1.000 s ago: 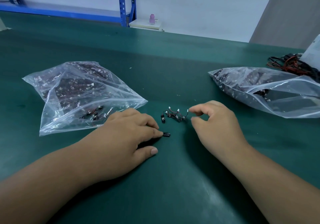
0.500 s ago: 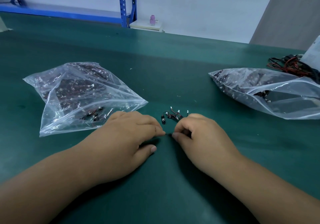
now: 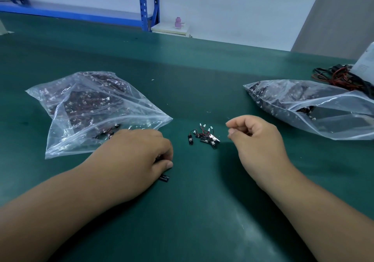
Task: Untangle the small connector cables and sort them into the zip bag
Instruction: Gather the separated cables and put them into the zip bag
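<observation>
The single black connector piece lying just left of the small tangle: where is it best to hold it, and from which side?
Probably pinch its black body across the two long edges, coming from above. It lies flat on the green mat, long axis pointing away from the person, with a gap to the tangle; its short wire looks too thin to grip well.

One head-worn wide-angle view looks forward and down, close over the green table [image 3: 202,69].
</observation>
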Demonstrator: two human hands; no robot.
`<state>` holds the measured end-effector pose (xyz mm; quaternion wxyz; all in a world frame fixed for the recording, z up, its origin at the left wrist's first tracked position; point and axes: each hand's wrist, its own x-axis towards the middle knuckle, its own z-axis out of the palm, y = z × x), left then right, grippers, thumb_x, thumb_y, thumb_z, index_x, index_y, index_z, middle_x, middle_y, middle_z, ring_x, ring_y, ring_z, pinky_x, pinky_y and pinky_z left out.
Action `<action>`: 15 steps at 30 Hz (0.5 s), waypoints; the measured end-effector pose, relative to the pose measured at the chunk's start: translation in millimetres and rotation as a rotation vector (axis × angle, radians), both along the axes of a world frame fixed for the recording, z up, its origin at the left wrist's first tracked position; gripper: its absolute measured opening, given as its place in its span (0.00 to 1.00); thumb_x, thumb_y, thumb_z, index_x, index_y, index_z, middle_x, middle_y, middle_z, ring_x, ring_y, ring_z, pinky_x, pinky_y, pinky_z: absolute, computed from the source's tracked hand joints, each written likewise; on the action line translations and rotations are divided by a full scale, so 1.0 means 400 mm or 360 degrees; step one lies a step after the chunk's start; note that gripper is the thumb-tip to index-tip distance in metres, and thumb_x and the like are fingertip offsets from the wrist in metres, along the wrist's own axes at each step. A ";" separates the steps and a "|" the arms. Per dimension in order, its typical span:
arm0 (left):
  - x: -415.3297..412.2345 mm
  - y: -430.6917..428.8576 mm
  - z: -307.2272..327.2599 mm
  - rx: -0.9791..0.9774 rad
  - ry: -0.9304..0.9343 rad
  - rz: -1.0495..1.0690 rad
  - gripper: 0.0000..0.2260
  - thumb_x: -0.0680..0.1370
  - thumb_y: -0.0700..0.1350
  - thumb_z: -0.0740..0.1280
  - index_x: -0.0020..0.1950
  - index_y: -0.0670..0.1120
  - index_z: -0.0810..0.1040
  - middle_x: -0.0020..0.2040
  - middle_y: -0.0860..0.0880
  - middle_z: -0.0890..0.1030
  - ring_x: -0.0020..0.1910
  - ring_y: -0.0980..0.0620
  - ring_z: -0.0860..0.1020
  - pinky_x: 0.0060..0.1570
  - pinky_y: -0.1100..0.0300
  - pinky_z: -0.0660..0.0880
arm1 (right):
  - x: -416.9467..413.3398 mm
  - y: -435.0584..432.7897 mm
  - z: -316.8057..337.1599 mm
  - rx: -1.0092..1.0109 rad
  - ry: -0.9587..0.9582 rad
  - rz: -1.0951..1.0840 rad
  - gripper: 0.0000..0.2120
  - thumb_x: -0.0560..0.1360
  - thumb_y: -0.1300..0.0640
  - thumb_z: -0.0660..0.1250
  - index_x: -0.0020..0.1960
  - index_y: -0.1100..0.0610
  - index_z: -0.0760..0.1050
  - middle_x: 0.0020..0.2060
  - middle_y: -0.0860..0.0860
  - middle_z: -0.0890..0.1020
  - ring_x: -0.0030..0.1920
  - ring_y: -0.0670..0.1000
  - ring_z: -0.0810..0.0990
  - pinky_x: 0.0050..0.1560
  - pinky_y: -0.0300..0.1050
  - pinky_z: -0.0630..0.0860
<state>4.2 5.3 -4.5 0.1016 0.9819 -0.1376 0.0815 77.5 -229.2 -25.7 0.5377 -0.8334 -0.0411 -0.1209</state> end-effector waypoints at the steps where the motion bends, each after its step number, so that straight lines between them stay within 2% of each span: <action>1: 0.000 -0.001 0.001 -0.0010 -0.0001 0.0002 0.06 0.76 0.58 0.64 0.46 0.58 0.76 0.42 0.61 0.75 0.45 0.60 0.74 0.49 0.62 0.71 | -0.002 0.001 -0.002 -0.0034 -0.0010 0.0014 0.11 0.75 0.62 0.69 0.40 0.47 0.80 0.35 0.36 0.81 0.34 0.37 0.77 0.34 0.26 0.69; 4: -0.004 0.003 0.008 -0.0050 0.0020 0.0017 0.08 0.74 0.60 0.62 0.48 0.59 0.75 0.42 0.63 0.75 0.46 0.63 0.74 0.46 0.66 0.68 | -0.014 0.010 -0.013 -0.0196 -0.0079 0.0079 0.11 0.74 0.61 0.70 0.38 0.46 0.80 0.35 0.38 0.81 0.33 0.40 0.76 0.33 0.29 0.71; 7: -0.006 0.020 0.014 -0.0045 0.0101 0.0042 0.12 0.69 0.63 0.60 0.48 0.61 0.72 0.44 0.65 0.74 0.49 0.66 0.71 0.50 0.63 0.70 | -0.018 0.014 -0.020 -0.0311 -0.0151 0.0115 0.09 0.73 0.60 0.70 0.39 0.46 0.80 0.35 0.39 0.81 0.34 0.42 0.76 0.33 0.32 0.70; 11: -0.002 0.038 0.016 0.0134 0.0207 0.0063 0.16 0.66 0.68 0.53 0.47 0.62 0.67 0.46 0.63 0.71 0.51 0.61 0.69 0.57 0.57 0.69 | -0.019 0.014 -0.023 -0.0446 -0.0210 0.0184 0.08 0.73 0.58 0.70 0.39 0.47 0.79 0.35 0.37 0.79 0.35 0.42 0.76 0.33 0.31 0.68; 13: 0.004 0.043 0.015 0.0159 0.0238 0.0069 0.18 0.66 0.70 0.50 0.46 0.62 0.66 0.45 0.63 0.71 0.50 0.61 0.69 0.57 0.57 0.68 | -0.020 0.014 -0.026 -0.0484 -0.0230 0.0210 0.07 0.73 0.58 0.69 0.39 0.47 0.79 0.35 0.38 0.79 0.36 0.43 0.76 0.33 0.32 0.69; 15: 0.007 0.041 0.010 0.0118 0.0258 0.0060 0.15 0.69 0.69 0.53 0.44 0.60 0.67 0.45 0.62 0.71 0.49 0.61 0.69 0.57 0.56 0.68 | -0.021 0.015 -0.029 -0.0518 -0.0238 0.0219 0.07 0.73 0.58 0.69 0.39 0.47 0.79 0.36 0.39 0.79 0.36 0.43 0.76 0.33 0.34 0.70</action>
